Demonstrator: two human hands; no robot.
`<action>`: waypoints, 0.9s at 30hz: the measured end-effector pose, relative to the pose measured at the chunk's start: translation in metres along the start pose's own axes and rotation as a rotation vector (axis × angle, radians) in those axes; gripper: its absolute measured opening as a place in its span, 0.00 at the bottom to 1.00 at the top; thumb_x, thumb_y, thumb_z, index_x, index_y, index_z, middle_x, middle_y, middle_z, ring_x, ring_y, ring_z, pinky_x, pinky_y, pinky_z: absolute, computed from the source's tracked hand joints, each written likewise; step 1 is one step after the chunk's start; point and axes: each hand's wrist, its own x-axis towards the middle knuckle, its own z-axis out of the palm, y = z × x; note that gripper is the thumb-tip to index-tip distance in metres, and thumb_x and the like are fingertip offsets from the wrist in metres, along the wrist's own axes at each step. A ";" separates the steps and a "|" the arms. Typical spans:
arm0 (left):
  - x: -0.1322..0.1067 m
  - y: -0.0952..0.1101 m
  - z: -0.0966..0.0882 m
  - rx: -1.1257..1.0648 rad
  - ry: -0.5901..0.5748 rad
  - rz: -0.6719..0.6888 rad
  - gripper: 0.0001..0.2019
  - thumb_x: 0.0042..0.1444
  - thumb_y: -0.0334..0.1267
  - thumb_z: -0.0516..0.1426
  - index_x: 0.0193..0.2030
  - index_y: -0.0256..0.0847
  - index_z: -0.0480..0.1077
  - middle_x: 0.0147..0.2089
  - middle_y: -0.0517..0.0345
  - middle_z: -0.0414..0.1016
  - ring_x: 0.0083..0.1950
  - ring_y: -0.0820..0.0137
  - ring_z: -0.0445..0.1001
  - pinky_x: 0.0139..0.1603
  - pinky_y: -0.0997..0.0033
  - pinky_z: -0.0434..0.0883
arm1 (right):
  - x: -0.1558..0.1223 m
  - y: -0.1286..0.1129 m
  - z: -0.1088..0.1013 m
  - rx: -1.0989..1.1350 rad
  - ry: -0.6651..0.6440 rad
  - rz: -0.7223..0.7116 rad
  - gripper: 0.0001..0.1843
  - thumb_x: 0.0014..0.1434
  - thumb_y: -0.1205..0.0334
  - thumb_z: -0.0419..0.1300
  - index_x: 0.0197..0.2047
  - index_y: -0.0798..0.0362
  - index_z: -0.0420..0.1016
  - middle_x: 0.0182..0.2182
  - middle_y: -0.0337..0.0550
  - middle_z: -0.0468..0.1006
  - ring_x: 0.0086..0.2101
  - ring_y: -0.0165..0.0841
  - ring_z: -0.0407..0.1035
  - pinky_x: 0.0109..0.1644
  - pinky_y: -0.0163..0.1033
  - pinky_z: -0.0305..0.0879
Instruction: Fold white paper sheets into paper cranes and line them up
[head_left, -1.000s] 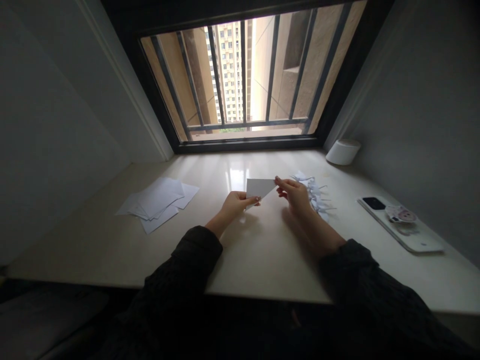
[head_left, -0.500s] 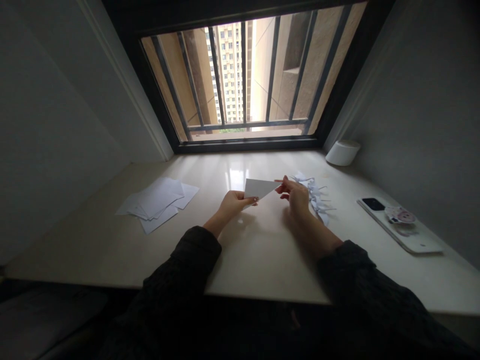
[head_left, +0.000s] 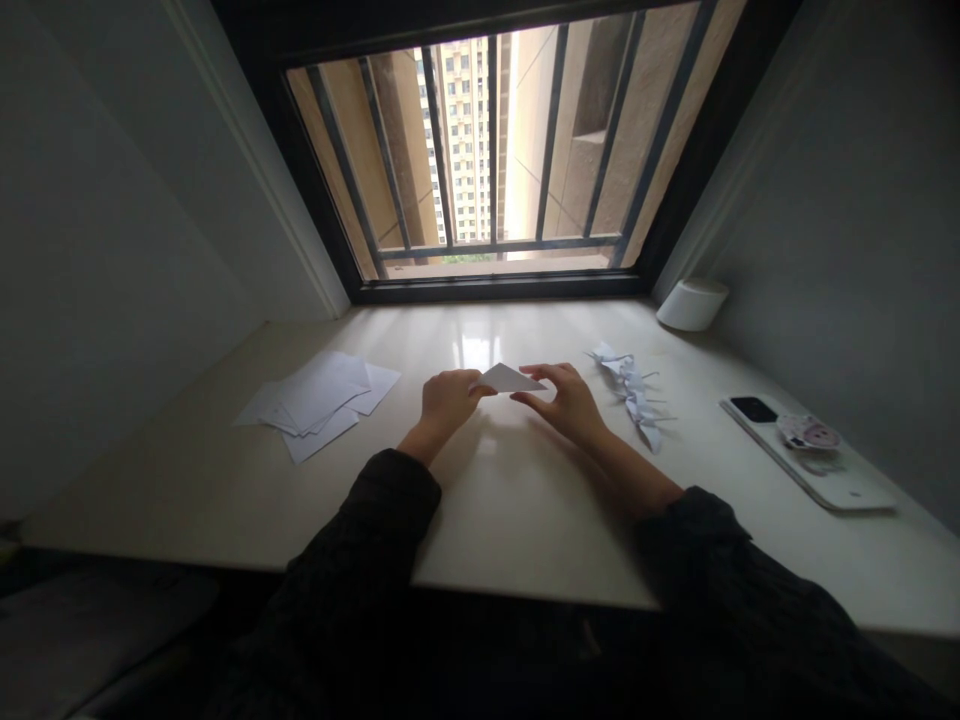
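A white paper folded into a triangle [head_left: 507,379] lies low over the cream desk [head_left: 525,480], held between both hands. My left hand [head_left: 445,397] is closed in a pinch on its left corner. My right hand [head_left: 564,400] rests on its right side, fingers curved around the edge and thumb under it. Both arms wear dark sleeves.
A loose stack of white sheets [head_left: 319,404] lies to the left. Several small folded paper figures [head_left: 630,396] sit right of my hands. A phone [head_left: 806,450] with a round sticker grip lies far right, a white round device [head_left: 693,303] near the barred window [head_left: 495,150].
The folded triangle has come down from an upright tilt to nearly flat on the desk. Both hands dropped with it and my right hand shifted left over its edge.
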 end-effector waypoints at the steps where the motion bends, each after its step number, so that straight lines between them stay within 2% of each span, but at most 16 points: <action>1: -0.001 0.001 0.001 0.023 -0.009 0.015 0.13 0.51 0.51 0.58 0.27 0.47 0.77 0.26 0.55 0.75 0.31 0.64 0.69 0.31 0.69 0.53 | 0.000 0.000 0.000 -0.020 -0.017 0.003 0.19 0.49 0.48 0.66 0.42 0.46 0.78 0.34 0.45 0.79 0.39 0.43 0.67 0.44 0.47 0.63; 3: -0.002 0.002 0.003 0.033 -0.024 0.038 0.12 0.52 0.51 0.58 0.27 0.47 0.77 0.28 0.54 0.76 0.33 0.63 0.70 0.32 0.68 0.55 | 0.000 0.000 -0.001 -0.045 -0.046 0.016 0.13 0.50 0.47 0.65 0.32 0.47 0.80 0.30 0.44 0.80 0.36 0.42 0.67 0.42 0.46 0.62; 6: -0.004 0.003 0.005 -0.080 0.045 0.042 0.12 0.50 0.51 0.60 0.28 0.46 0.77 0.30 0.52 0.77 0.36 0.60 0.72 0.37 0.67 0.59 | 0.001 0.000 -0.002 -0.027 -0.052 0.088 0.16 0.52 0.44 0.61 0.25 0.47 0.79 0.27 0.44 0.79 0.33 0.40 0.67 0.38 0.44 0.61; 8: -0.004 0.004 0.005 -0.253 0.175 0.037 0.14 0.47 0.50 0.63 0.38 0.47 0.77 0.40 0.51 0.78 0.43 0.58 0.73 0.43 0.66 0.61 | 0.001 0.000 -0.003 0.043 -0.018 0.195 0.19 0.50 0.41 0.61 0.24 0.48 0.79 0.26 0.44 0.79 0.29 0.38 0.67 0.35 0.42 0.60; 10: -0.003 0.006 0.006 -0.438 0.299 0.005 0.26 0.43 0.49 0.66 0.50 0.47 0.73 0.51 0.49 0.75 0.49 0.58 0.72 0.47 0.65 0.63 | 0.000 -0.002 -0.002 0.181 0.024 0.332 0.22 0.47 0.39 0.62 0.25 0.50 0.79 0.24 0.43 0.78 0.26 0.35 0.67 0.33 0.40 0.59; 11: -0.003 0.007 0.007 -0.521 0.323 -0.024 0.31 0.41 0.48 0.67 0.54 0.47 0.70 0.54 0.49 0.73 0.51 0.59 0.71 0.48 0.64 0.64 | 0.000 -0.004 -0.001 0.273 0.037 0.396 0.23 0.46 0.38 0.62 0.25 0.51 0.79 0.24 0.43 0.78 0.25 0.34 0.66 0.32 0.39 0.59; 13: -0.003 0.009 0.013 -0.658 0.257 -0.110 0.31 0.41 0.49 0.67 0.54 0.44 0.70 0.50 0.48 0.76 0.48 0.59 0.73 0.46 0.64 0.66 | -0.001 -0.008 0.001 0.479 0.044 0.478 0.23 0.45 0.39 0.64 0.25 0.53 0.79 0.23 0.43 0.78 0.25 0.33 0.67 0.32 0.38 0.59; 15: -0.004 0.012 0.022 -0.804 0.085 -0.156 0.22 0.43 0.49 0.66 0.44 0.40 0.77 0.42 0.48 0.79 0.45 0.59 0.75 0.44 0.63 0.67 | -0.001 -0.013 0.003 0.605 0.033 0.516 0.24 0.42 0.39 0.65 0.25 0.54 0.79 0.22 0.43 0.77 0.25 0.32 0.67 0.31 0.38 0.59; 17: -0.006 0.015 0.030 -0.962 0.005 -0.180 0.17 0.44 0.49 0.65 0.35 0.39 0.78 0.39 0.48 0.80 0.43 0.61 0.75 0.44 0.64 0.68 | -0.002 -0.017 0.005 0.645 0.020 0.522 0.24 0.41 0.40 0.66 0.24 0.55 0.79 0.22 0.42 0.77 0.25 0.32 0.66 0.32 0.37 0.59; 21: -0.009 0.018 0.038 -1.079 0.030 -0.275 0.15 0.42 0.48 0.65 0.32 0.39 0.79 0.35 0.51 0.79 0.39 0.64 0.74 0.39 0.66 0.68 | -0.004 -0.018 0.008 0.650 -0.010 0.524 0.24 0.41 0.41 0.67 0.23 0.56 0.78 0.19 0.40 0.74 0.23 0.29 0.63 0.30 0.35 0.56; 24: -0.009 0.018 0.037 -1.100 0.015 -0.299 0.14 0.41 0.47 0.65 0.32 0.40 0.79 0.35 0.52 0.79 0.40 0.65 0.73 0.39 0.67 0.67 | -0.004 -0.017 0.010 0.625 -0.011 0.517 0.26 0.40 0.39 0.66 0.21 0.57 0.77 0.16 0.38 0.71 0.21 0.28 0.61 0.28 0.35 0.54; 27: -0.009 0.018 0.035 -1.126 0.029 -0.344 0.14 0.40 0.47 0.66 0.32 0.41 0.79 0.37 0.51 0.79 0.41 0.64 0.73 0.39 0.67 0.66 | -0.004 -0.016 0.010 0.596 -0.013 0.513 0.27 0.39 0.37 0.66 0.21 0.57 0.76 0.18 0.40 0.73 0.22 0.29 0.62 0.27 0.35 0.54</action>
